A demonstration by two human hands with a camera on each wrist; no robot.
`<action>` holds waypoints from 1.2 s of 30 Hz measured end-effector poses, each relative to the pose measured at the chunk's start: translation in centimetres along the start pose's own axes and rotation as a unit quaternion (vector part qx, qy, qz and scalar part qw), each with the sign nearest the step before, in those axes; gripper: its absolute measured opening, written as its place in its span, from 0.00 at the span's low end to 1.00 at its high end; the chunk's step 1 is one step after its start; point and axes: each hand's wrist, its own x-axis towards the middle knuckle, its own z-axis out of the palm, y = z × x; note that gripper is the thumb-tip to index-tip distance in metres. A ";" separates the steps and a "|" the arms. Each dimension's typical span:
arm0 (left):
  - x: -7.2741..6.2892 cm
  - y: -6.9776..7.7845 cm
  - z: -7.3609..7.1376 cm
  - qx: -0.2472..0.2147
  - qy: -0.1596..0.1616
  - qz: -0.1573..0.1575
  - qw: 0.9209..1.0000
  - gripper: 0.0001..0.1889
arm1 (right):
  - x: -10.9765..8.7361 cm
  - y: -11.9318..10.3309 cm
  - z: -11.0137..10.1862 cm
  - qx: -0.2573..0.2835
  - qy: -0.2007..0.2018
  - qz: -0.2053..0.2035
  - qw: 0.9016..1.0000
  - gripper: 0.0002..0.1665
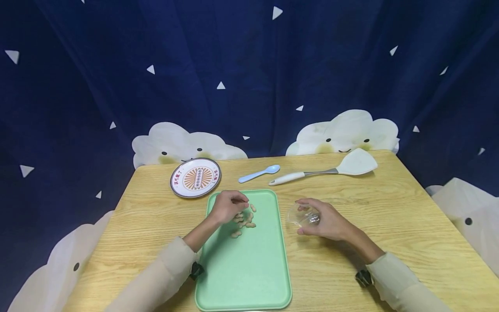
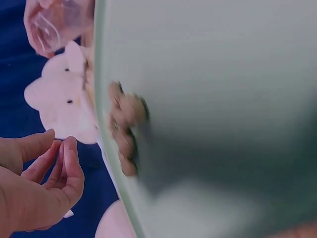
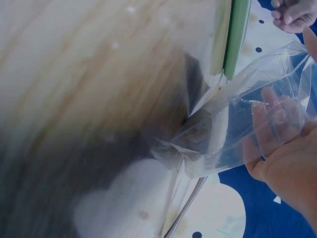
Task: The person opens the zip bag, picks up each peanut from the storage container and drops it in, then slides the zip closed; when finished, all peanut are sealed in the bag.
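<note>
Over the far part of the green tray [image 1: 245,268], my left hand [image 1: 229,207] hovers beside several peanuts [image 1: 249,225]. Its thumb and fingertips come close together in the left wrist view, with nothing visible between them. The peanuts [image 2: 130,110] lie in a loose cluster along the tray. To the right of the tray, my right hand [image 1: 325,219] holds a clear plastic bag [image 3: 218,134] between thumb and fingers. The bag's mouth is spread, and some of the fingers show through the film. Its crumpled lower end hangs down towards the table.
Behind the tray stands a white plate [image 1: 183,187] with a red and orange print, at the back left. A light blue spoon [image 1: 257,174] lies near the back middle. To its right is a spatula [image 1: 356,164] with a white head and handle. A dark blue curtain [image 1: 249,52] hangs behind the wooden table [image 1: 390,208].
</note>
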 end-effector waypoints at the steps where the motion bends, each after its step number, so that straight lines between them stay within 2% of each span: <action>1: 0.0 -0.3 -0.2 0.004 0.004 -0.004 1.000 0.05 | 0.0 0.0 0.0 -0.001 0.000 0.001 1.000 0.46; 7: 0.3 -2.0 -1.4 0.017 0.011 -0.011 1.000 0.04 | -0.1 -0.1 -0.1 -0.006 -0.001 0.003 1.000 0.47; 13: 0.5 -3.0 -1.8 0.042 0.001 -0.032 0.999 0.05 | -0.1 -0.2 -0.1 -0.002 -0.003 0.000 1.000 0.46; 22: 0.8 -4.2 -1.3 0.067 -0.026 -0.053 0.996 0.06 | -0.1 -0.3 -0.1 0.001 -0.006 0.001 1.000 0.46; 36: 0.9 -4.6 -1.0 0.080 -0.022 -0.038 0.996 0.03 | 0.0 -0.3 -0.1 0.002 -0.004 0.005 1.000 0.47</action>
